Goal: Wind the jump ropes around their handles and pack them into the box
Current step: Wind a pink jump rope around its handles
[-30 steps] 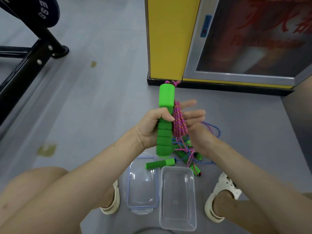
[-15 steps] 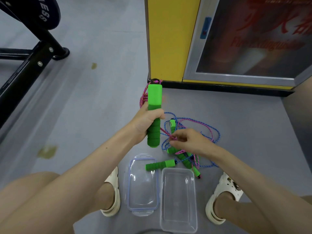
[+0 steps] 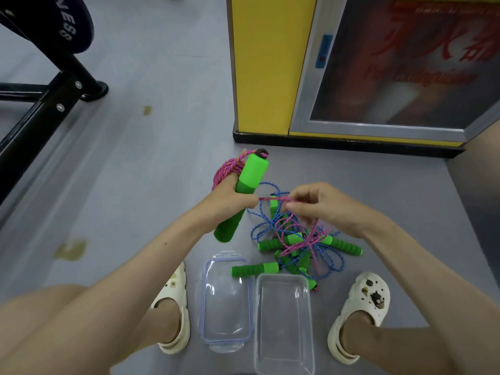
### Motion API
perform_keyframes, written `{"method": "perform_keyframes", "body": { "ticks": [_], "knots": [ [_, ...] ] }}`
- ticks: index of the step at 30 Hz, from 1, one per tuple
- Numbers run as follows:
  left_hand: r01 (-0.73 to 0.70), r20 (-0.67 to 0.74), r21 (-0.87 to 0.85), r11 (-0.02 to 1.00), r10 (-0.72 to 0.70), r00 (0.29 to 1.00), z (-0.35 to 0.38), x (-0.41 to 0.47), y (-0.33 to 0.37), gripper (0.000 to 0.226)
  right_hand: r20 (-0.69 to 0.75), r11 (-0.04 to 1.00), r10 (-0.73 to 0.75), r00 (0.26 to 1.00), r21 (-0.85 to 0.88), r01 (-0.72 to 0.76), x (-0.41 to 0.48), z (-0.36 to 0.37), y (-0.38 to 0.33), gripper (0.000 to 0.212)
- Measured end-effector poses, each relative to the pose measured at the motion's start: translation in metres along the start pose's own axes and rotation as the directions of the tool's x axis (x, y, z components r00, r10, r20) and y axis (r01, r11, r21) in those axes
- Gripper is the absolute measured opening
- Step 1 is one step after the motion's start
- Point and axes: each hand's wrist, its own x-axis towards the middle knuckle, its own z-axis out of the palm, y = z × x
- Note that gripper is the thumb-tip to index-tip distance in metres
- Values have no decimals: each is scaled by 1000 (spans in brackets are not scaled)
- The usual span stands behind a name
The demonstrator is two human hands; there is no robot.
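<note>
My left hand (image 3: pixel 230 203) grips a green foam handle (image 3: pixel 244 192), tilted with its black-capped top to the upper right. Loops of pink rope (image 3: pixel 227 169) lie bundled on the handle's left side. My right hand (image 3: pixel 322 205) pinches a taut stretch of that pink rope (image 3: pixel 272 198) just right of the handle. On the floor below lies a tangled heap of blue and pink ropes (image 3: pixel 295 239) with several more green handles (image 3: pixel 343 243). One loose green handle (image 3: pixel 254 269) lies by the clear plastic box (image 3: pixel 284 320), which stands open on the floor.
The box's clear lid (image 3: pixel 226 299) lies flat left of the box. My two feet in cream clogs (image 3: pixel 173 307) flank both. A yellow cabinet (image 3: pixel 267 66) with a glass door stands ahead. Black gym equipment (image 3: pixel 40 101) fills the upper left.
My right hand rose from the heap and pulled the pink rope taut beside the handle. The handle tilted to the right, and the camera shifted slightly.
</note>
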Motion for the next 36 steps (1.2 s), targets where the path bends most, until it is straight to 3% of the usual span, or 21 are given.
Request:
{"method": "perform_keyframes", "body": {
  "ticks": [2,4,6,8,13,16,19,22,25,27,31,34,36],
  "knots": [
    [69,111,-55,996,-63,992,0,0,-3,44,-68,995,-37,997,87,43,-2,-4,-3,12],
    [91,221,-2,996,-89,971,3,-3,-3,38,-131,994,-55,990,88,67,1,-3,-2,14],
    [99,316,-27,995,-86,945,8,-5,-3,47,-224,991,-48,973,113,75,6,-1,0,14],
    [124,384,-132,983,-64,921,15,-8,-7,57,-294,984,-41,955,153,90,9,0,3,13],
    [240,553,-404,883,27,833,30,-13,-9,51,-376,932,15,926,342,123,17,4,11,7],
    [250,605,-557,792,181,776,31,-16,-8,52,-350,865,65,934,486,121,20,14,18,8],
    [264,612,-670,694,315,725,35,-16,-4,54,-206,722,86,975,687,82,19,24,21,22],
    [234,535,-733,639,330,778,36,-11,0,53,-115,652,95,989,758,26,21,35,25,26],
    [210,390,-852,479,315,865,34,-9,5,45,-182,818,161,970,574,-28,31,49,36,35],
    [181,307,-893,412,265,914,32,-9,8,36,-200,929,132,971,366,-51,30,54,40,19],
    [115,176,-917,383,127,976,27,-6,8,39,-70,980,99,993,182,-85,25,57,44,18],
    [58,92,-906,420,62,994,20,-3,9,47,12,997,74,997,-23,-74,21,62,46,26],
    [8,16,-904,427,14,1000,17,0,10,53,32,993,79,996,-91,-76,20,63,50,20]
  ]
}}
